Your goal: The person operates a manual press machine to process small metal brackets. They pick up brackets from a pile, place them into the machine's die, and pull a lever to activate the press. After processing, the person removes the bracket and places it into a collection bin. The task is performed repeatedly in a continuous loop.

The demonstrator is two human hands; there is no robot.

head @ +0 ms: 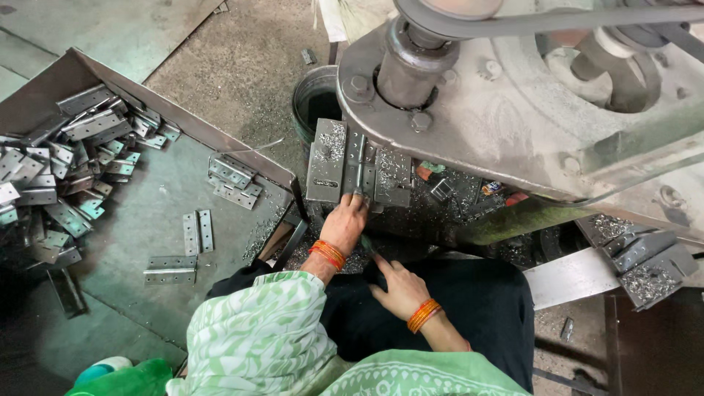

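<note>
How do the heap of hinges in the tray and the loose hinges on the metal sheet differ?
The heap of hinges is piled and overlapping at odd angles in the tray at far left; the loose hinges lie flat, spread out in small pairs on the metal sheet. The heap holds far more pieces. The loose hinges lie nearer the left hand. Both are grey metal hinge plates.

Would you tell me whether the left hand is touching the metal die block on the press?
Touching. The head view shows the left hand with its fingertips resting on the die block's lower edge, no gap visible.
</note>
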